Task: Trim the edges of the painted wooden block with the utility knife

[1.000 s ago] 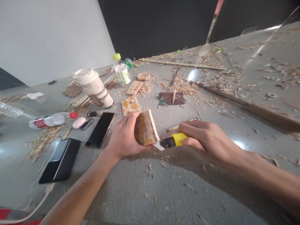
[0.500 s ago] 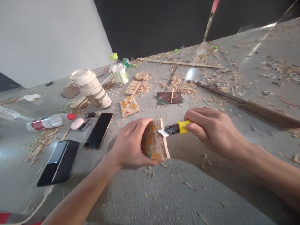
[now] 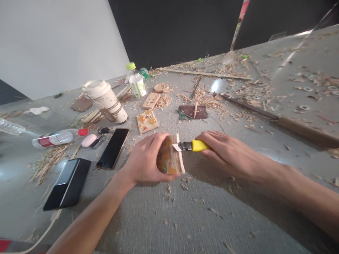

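Observation:
My left hand (image 3: 144, 160) is wrapped round a wooden block (image 3: 168, 158) with orange and green painting on its face, low over the grey table. Its pale right edge faces my right hand (image 3: 221, 150), which grips the yellow handle of a utility knife (image 3: 197, 145). The knife's blade lies against the wood near the top of that edge. Behind the block are a painted wooden tile (image 3: 147, 121) with orange shapes and a dark red and green piece (image 3: 189, 111) with a wood sliver on it.
At the left are a phone (image 3: 113, 148), a black box-like device (image 3: 67, 184), a red-capped bottle (image 3: 59, 137) and a beige cup (image 3: 104, 100). A green-capped bottle (image 3: 137, 83) stands farther back. Wood shavings and a long strip (image 3: 206, 73) lie behind.
My right hand and the knife have moved left, with the blade farther across the block's edge. The block and my left hand have shifted slightly left and up.

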A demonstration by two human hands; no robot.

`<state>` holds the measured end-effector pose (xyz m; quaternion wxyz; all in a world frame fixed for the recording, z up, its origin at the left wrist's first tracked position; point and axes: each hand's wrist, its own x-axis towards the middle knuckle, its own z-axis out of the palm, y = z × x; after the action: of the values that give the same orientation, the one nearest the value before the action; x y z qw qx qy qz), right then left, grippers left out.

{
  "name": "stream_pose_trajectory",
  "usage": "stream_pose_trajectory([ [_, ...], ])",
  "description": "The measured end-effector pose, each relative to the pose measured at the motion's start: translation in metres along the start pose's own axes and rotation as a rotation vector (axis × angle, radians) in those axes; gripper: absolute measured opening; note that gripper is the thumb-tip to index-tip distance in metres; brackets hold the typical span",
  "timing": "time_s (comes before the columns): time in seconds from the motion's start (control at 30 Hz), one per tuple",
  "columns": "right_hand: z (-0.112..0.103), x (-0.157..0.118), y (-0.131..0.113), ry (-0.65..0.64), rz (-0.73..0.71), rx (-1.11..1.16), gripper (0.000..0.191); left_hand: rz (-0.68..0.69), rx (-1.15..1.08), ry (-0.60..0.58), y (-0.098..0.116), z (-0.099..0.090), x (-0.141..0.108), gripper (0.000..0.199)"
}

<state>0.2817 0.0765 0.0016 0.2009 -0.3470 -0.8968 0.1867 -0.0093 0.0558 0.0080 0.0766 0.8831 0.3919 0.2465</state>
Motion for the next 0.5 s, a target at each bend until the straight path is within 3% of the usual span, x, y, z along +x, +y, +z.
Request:
stream_pose_trajectory([
  [0.1,-0.003,0.0,0.01,0.077,0.129,-0.041,0.038,0.224,-0.052,-0.135,0.01,0.003,0.001,0.091],
  [0.17,-0.006,0.001,0.015,0.156,0.21,-0.074,0.04,0.26,-0.066,-0.162,0.015,0.005,0.0,0.091],
  [0.3,-0.008,0.001,0.014,0.203,0.238,-0.116,0.043,0.067,-0.047,-0.062,0.006,0.005,0.0,0.095],
  [0.43,-0.004,-0.002,0.003,0.11,0.098,-0.121,0.031,-0.191,-0.018,0.053,-0.01,0.002,-0.001,0.091],
  [0.5,0.0,-0.003,0.0,0.058,0.043,-0.133,0.023,-0.222,-0.014,0.074,-0.012,0.001,-0.001,0.092],
])
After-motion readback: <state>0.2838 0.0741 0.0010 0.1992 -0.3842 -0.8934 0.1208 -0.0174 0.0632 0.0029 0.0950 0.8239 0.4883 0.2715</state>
